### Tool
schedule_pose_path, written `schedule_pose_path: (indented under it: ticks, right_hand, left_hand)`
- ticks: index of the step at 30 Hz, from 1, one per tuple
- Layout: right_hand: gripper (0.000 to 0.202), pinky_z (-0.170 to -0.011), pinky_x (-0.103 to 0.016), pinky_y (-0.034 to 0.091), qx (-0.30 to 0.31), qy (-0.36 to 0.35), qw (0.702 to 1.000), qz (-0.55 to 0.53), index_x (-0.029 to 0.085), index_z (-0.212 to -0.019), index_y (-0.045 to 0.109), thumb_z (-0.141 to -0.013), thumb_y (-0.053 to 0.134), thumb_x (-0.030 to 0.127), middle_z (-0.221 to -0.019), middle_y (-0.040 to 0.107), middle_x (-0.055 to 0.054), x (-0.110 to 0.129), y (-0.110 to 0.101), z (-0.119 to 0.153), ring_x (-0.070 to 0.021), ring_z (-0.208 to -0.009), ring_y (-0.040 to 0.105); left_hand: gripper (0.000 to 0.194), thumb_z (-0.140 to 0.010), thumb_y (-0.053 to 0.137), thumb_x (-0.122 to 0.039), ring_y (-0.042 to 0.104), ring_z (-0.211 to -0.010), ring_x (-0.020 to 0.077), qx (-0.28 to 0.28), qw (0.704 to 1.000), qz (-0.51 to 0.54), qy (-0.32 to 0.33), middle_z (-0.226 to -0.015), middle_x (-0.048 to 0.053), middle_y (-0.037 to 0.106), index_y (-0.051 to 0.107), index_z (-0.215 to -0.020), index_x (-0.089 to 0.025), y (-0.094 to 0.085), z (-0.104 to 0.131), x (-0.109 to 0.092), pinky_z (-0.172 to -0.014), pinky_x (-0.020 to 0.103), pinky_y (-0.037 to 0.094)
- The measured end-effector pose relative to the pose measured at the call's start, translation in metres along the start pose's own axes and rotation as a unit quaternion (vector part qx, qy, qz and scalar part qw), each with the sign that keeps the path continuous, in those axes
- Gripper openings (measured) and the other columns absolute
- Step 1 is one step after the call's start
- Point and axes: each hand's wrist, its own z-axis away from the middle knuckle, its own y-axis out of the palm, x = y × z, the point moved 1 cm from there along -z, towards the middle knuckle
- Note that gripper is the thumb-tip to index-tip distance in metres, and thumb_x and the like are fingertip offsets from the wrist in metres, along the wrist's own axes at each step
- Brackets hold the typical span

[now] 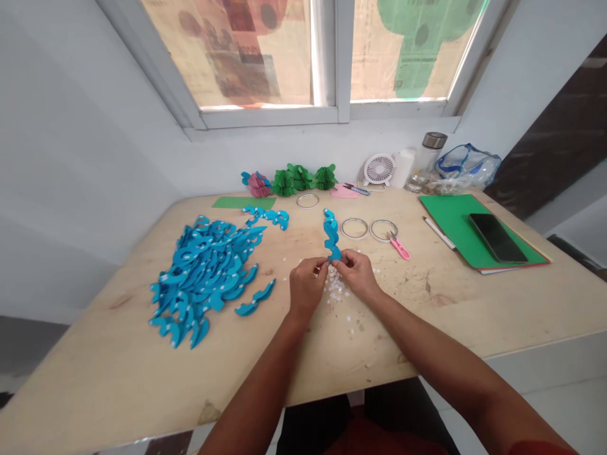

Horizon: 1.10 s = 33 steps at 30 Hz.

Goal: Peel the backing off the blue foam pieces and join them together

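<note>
A wavy blue paper strip with white tabs stretches away from me at the middle of the table. My left hand pinches its near end from the left. From the right, my right hand is closed on the same end, fingertips almost touching the left ones. What exactly lies between the fingertips is partly hidden. Small white paper bits are scattered under and between the hands. To the left lies a large heap of blue curved paper pieces, and a separate blue piece rests nearer my left hand.
Beyond the hands lie tape rolls and pink-handled snips. A phone rests on green sheets beside a white pen. Along the wall stand green paper flowers, a small fan and a bottle.
</note>
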Motion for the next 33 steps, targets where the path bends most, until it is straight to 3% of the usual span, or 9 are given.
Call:
schedule_pose_path:
  ticks: [9,19,27,33]
  right_hand:
    - [0.026,-0.044,-0.022,0.024,0.005,0.044,0.997,-0.066,0.017,-0.058,0.051,-0.065,0.061,0.04,-0.049,0.035,0.005,-0.003,0.001,-0.001,-0.0081,-0.047,0.03]
    - [0.024,-0.044,-0.022,0.024,-0.006,0.043,0.997,-0.069,0.016,-0.061,0.055,-0.065,0.061,0.039,-0.049,0.037,0.006,-0.009,0.001,-0.002,-0.008,-0.047,0.031]
    - [0.024,-0.044,-0.023,0.024,-0.002,0.028,0.998,-0.058,0.017,-0.056,0.051,-0.065,0.061,0.037,-0.049,0.037,0.006,-0.007,0.002,-0.001,-0.0081,-0.046,0.031]
    - [0.021,-0.045,-0.023,0.024,-0.012,0.043,0.995,-0.085,0.018,-0.057,0.049,-0.065,0.06,0.034,-0.05,0.038,0.006,-0.012,0.001,-0.003,-0.0082,-0.046,0.032]
  left_hand:
    - [0.011,-0.069,0.058,-0.022,0.062,-0.066,0.0196,0.004,0.999,0.016,-0.029,-0.075,0.005,0.069,0.069,-0.071,-0.021,0.0,-0.002,0.001,-0.066,0.03,0.046]
    - [0.007,-0.066,0.062,-0.022,0.059,-0.062,0.018,0.001,0.998,0.052,-0.039,-0.07,0.004,0.068,0.068,-0.068,-0.021,0.0,-0.002,-0.003,-0.064,0.028,0.044]
    - [0.012,-0.072,0.053,-0.019,0.059,-0.064,0.0194,-0.003,0.996,-0.089,0.029,-0.07,0.006,0.066,0.065,-0.069,-0.019,0.003,0.0,-0.003,-0.064,0.029,0.042]
    - [0.012,-0.074,0.051,-0.019,0.059,-0.062,0.0188,-0.026,0.991,-0.132,0.013,-0.068,0.006,0.065,0.061,-0.069,-0.018,-0.004,-0.004,-0.001,-0.063,0.029,0.042]
